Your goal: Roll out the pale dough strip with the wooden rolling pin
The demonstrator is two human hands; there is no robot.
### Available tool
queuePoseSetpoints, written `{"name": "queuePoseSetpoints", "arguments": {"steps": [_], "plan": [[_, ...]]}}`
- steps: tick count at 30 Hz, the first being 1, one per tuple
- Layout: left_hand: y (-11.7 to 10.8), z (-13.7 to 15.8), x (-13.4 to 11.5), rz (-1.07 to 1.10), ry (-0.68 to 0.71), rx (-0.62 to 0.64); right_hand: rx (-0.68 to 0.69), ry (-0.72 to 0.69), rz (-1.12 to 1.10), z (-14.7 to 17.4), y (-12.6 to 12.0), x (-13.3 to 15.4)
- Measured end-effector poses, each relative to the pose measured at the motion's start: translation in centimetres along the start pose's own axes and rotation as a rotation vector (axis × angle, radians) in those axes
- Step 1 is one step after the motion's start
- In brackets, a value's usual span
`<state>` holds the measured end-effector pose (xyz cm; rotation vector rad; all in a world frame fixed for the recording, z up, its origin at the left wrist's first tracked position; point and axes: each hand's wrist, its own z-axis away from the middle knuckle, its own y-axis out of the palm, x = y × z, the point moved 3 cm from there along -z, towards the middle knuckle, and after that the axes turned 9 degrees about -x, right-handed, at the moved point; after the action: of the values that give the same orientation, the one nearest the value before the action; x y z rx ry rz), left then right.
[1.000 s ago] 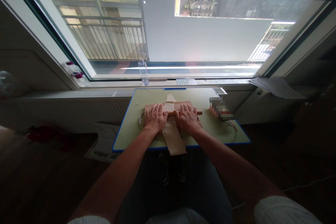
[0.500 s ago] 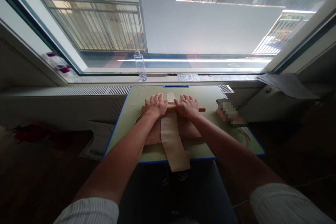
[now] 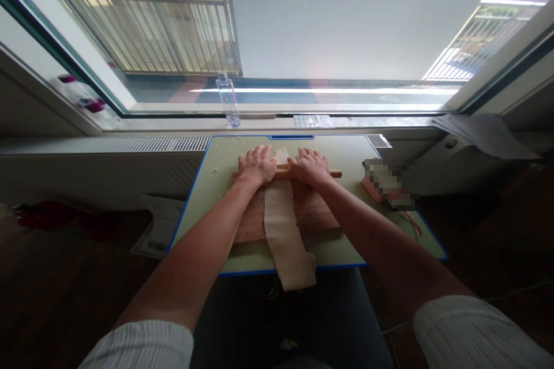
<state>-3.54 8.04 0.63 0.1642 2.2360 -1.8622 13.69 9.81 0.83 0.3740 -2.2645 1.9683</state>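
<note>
My left hand (image 3: 258, 166) and my right hand (image 3: 309, 166) both press down on a wooden rolling pin (image 3: 282, 172), fingers bent forward over it. The pin lies crosswise on a long pale strip of dough (image 3: 280, 213). Beyond the pin, the strip's far end (image 3: 281, 155) shows between my hands. Under the dough is a reddish-brown wooden board (image 3: 249, 222). The near end of the strip hangs over the table's front edge, toward my lap. Both palms hide parts of the pin.
A small pale-green table (image 3: 201, 202) with a blue rim carries the board. A pixelated object (image 3: 389, 184) lies at its right. On the windowsill stand a clear bottle (image 3: 228, 101) and, at left, a bottle with purple parts (image 3: 82, 95). Papers (image 3: 487, 134) lie at right.
The view has shifted a little. The rolling pin, still under both hands, sits slightly nearer the dough's far end.
</note>
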Motion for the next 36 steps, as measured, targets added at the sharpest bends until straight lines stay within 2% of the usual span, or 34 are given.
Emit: {"name": "queuePoseSetpoints", "arguments": {"steps": [9, 15, 22, 28, 36], "plan": [[-0.3, 5.0, -0.3, -0.039, 0.073, -0.169, -0.236, -0.110, 0.104, 5.8, -0.5, 0.2], [-0.4, 8.8, 0.2, -0.017, 0.117, -0.214, -0.271, -0.156, 0.076, 9.8, -0.9, 0.1], [-0.6, 12.4, 0.3, -0.040, 0.143, -0.246, -0.288, -0.167, 0.055, 12.7, 0.0, -0.4], [-0.8, 12.3, 0.3, -0.048, 0.140, -0.219, -0.258, -0.158, 0.055, 12.7, 0.0, -0.4], [-0.5, 8.7, 0.1, -0.031, 0.126, -0.191, -0.257, -0.144, 0.082, 9.7, -0.8, 0.1]]}}
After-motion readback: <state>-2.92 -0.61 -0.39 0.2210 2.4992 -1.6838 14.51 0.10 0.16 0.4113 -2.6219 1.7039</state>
